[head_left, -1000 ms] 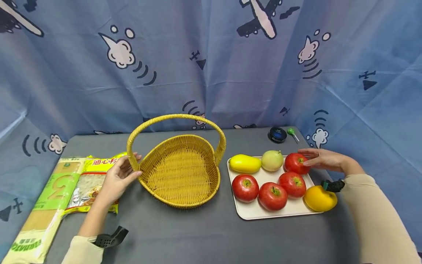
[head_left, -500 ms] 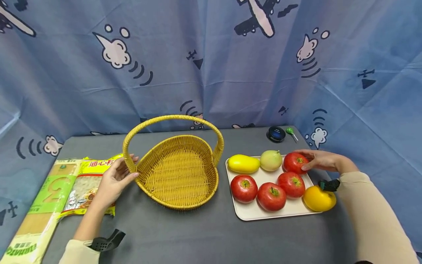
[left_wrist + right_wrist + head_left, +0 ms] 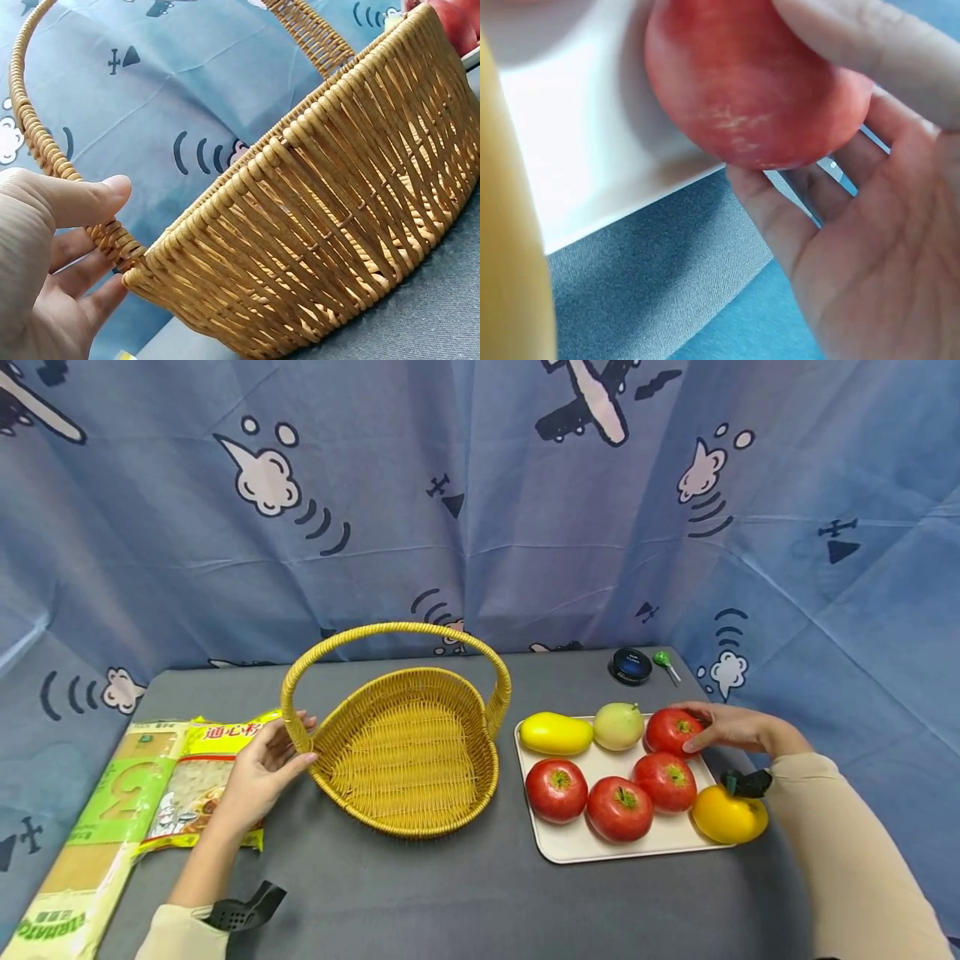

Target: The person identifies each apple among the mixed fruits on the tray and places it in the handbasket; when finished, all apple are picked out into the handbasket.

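Observation:
A yellow wicker basket [image 3: 408, 760] with a tall arched handle stands in the middle of the table. At the foot of that handle, on its left side, my left hand [image 3: 261, 770] holds it, thumb in front and fingers behind, as the left wrist view shows. My right hand [image 3: 738, 727] grips a red apple [image 3: 742, 90] at the back right corner of a white tray [image 3: 592, 845], thumb on the near side and fingers curled round the far side. Several other red apples [image 3: 621, 810], a yellow mango [image 3: 557, 733] and a pale green pear [image 3: 618, 727] lie on the tray.
A round yellow fruit [image 3: 727, 815] sits at the tray's right edge, under my right wrist. Left of the basket lie a macaroni bag [image 3: 202, 785] and a long noodle packet [image 3: 97, 835]. A dark round tin [image 3: 630, 666] and a green lollipop [image 3: 663, 659] are at the back right.
My right hand has moved slightly left and closed its thumb and fingers round the back right apple. The left hand keeps its hold on the basket handle.

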Available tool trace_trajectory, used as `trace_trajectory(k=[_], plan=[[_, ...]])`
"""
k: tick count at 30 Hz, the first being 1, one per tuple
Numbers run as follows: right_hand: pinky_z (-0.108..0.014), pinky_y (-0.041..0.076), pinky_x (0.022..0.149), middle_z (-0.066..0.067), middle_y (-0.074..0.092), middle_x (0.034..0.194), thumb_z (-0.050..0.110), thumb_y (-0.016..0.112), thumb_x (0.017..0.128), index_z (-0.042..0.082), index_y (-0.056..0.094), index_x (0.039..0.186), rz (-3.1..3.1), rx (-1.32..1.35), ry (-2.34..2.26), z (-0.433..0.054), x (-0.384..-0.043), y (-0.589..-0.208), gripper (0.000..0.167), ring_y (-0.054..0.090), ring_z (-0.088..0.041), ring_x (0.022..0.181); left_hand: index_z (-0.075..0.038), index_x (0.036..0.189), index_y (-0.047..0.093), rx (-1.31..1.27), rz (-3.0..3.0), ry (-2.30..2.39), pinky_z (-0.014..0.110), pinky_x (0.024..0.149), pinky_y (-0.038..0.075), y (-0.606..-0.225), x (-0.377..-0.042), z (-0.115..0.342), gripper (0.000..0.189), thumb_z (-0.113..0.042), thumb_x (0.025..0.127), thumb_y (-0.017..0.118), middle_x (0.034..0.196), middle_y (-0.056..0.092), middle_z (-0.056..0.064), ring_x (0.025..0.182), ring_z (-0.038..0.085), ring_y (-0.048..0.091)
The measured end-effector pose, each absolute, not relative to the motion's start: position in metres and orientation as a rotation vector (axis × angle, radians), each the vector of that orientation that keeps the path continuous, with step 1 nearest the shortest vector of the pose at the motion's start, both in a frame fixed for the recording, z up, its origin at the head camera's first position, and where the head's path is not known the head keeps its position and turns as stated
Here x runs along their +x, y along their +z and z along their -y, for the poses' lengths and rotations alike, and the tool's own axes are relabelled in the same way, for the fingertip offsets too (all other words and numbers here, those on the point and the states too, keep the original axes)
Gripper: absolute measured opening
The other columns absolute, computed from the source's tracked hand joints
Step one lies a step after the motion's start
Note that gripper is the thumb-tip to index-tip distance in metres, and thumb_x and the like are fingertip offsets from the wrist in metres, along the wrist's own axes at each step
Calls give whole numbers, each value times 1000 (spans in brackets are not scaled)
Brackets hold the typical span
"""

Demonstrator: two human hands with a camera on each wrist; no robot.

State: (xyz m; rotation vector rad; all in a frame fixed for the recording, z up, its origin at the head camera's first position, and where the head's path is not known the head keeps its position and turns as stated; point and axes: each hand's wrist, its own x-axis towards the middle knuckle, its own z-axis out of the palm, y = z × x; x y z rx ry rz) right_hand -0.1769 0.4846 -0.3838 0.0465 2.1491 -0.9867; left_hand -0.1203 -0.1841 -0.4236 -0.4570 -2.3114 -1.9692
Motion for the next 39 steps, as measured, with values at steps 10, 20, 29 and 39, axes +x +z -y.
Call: trace_trajectory(k=[10,20,29,39], plan=[[-54,41,103,-26,34,140,23,68,86,-1,20,147,-2226,23,-944,-483,-176,-386,81,41,-35,120,-1,139,41,-456,2312,-1975,9,98,42,-425,-120,184,53,-1,90,61,133,53,10,122,0,50],[-57,42,97,-26,39,138,27,68,86,1,24,146,-2363,3,-927,-483,-169,-375,79,42,-38,119,0,138,41,-469,2287,-1976,9,98,42,-425,-120,183,53,2,89,61,131,55,7,121,0,51],[-58,41,93,-26,38,136,30,67,87,5,24,147,-2427,16,-966,-476,-159,-359,78,38,-41,120,-2,139,41,-467,2301,-1955,9,99,41,-425,-120,184,53,1,90,61,133,52,14,122,0,50],[-43,46,86,-17,49,126,25,67,87,7,32,145,-2562,-108,-988,-454,-141,-341,70,49,-21,106,-4,139,41,-454,2317,-1944,8,98,41,-426,-120,183,53,-2,90,62,133,54,7,122,1,49]])
